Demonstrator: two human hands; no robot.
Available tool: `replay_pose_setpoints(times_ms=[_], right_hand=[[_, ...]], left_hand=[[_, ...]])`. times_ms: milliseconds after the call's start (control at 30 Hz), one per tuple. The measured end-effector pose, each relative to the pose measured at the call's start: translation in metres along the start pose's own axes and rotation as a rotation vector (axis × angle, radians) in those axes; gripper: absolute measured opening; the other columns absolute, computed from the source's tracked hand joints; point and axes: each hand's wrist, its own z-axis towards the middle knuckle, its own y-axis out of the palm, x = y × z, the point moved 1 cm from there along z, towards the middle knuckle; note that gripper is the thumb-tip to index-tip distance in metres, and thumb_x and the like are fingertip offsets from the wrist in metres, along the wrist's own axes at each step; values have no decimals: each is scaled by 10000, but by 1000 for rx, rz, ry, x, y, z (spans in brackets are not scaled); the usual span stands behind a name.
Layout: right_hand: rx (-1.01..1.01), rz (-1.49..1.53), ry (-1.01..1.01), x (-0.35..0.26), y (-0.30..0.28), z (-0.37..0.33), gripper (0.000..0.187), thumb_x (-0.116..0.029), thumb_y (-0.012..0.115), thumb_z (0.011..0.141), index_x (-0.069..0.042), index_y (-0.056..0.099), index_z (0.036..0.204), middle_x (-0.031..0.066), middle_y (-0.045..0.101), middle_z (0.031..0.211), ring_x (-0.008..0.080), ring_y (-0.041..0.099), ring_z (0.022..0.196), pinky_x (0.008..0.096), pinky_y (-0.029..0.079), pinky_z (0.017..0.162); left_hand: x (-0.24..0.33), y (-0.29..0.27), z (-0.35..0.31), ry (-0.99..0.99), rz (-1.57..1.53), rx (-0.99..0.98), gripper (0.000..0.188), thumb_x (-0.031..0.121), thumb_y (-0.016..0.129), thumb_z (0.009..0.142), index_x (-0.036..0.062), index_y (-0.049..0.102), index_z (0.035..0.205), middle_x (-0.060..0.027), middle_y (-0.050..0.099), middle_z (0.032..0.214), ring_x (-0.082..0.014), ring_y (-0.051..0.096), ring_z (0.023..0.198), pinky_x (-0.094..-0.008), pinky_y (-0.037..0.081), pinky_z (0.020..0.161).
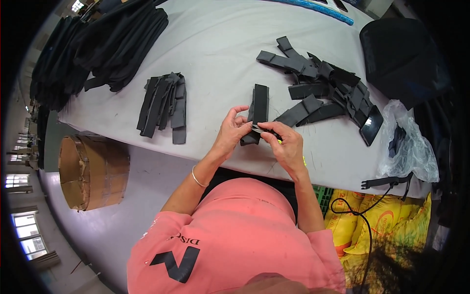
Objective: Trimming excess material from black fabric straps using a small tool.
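Observation:
My left hand [233, 131] and my right hand [285, 142] meet over the near edge of the grey table [215, 54]. Both pinch a small dark strap piece [258, 129] between the fingertips. A folded black strap [257, 110] lies on the table just beyond my hands, partly hidden by them. A neat stack of black straps [164, 105] sits to my left. A loose heap of black straps [323, 88] spreads to my right.
A pile of black fabric [98, 44] fills the far left of the table. A dark phone [371, 125], a clear plastic bag [409, 147] and a black bag [404, 59] lie right. A cardboard box [90, 171] stands at left, yellow sacks [387, 220] at lower right.

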Motion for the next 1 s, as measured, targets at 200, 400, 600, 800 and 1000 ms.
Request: replay_pose_setpoints(times_ms=[200, 400, 600, 800, 1000], right_hand=[[-5, -73, -5, 2, -2, 2, 114, -130, 659, 815, -110, 713, 913, 60, 675, 785, 232, 634, 738, 320, 470, 633], [71, 140, 45, 3, -1, 0, 284, -117, 711, 769, -120, 659, 1049, 63, 629, 920, 237, 620, 773, 339, 494, 719], [56, -7, 65, 9, 11, -5, 373, -113, 737, 730, -137, 639, 1090, 81, 548, 1088, 268, 616, 928, 356, 500, 767], [115, -23, -33, 22, 9, -4, 237, -27, 661, 769, -84, 663, 1000, 88, 632, 1058, 278, 642, 864, 346, 514, 719], [205, 216, 37, 15, -2, -2, 126, 8, 579, 873, -29, 646, 974, 27, 646, 763, 92, 541, 591, 232, 413, 530]], left_hand=[[3, 1, 1, -12, 4, 16, 500, 57, 606, 909, 17, 366, 1346, -63, 589, 967, -108, 601, 827, -235, 519, 675], [6, 6, -1, -77, 28, 66, 487, 115, 616, 915, -39, 409, 1327, -76, 631, 977, -101, 605, 829, -238, 508, 687], [-7, -1, 0, -159, 65, -26, 306, 130, 622, 910, -37, 576, 1163, -47, 653, 955, -72, 591, 810, -217, 477, 709], [-6, 4, -3, -118, 114, -144, 210, 61, 598, 892, 4, 594, 1094, -26, 647, 975, -66, 587, 849, -220, 478, 752], [13, 6, -13, -17, 356, -126, 164, 56, 624, 856, 28, 632, 1018, -60, 622, 1078, -139, 579, 977, -281, 447, 895]])
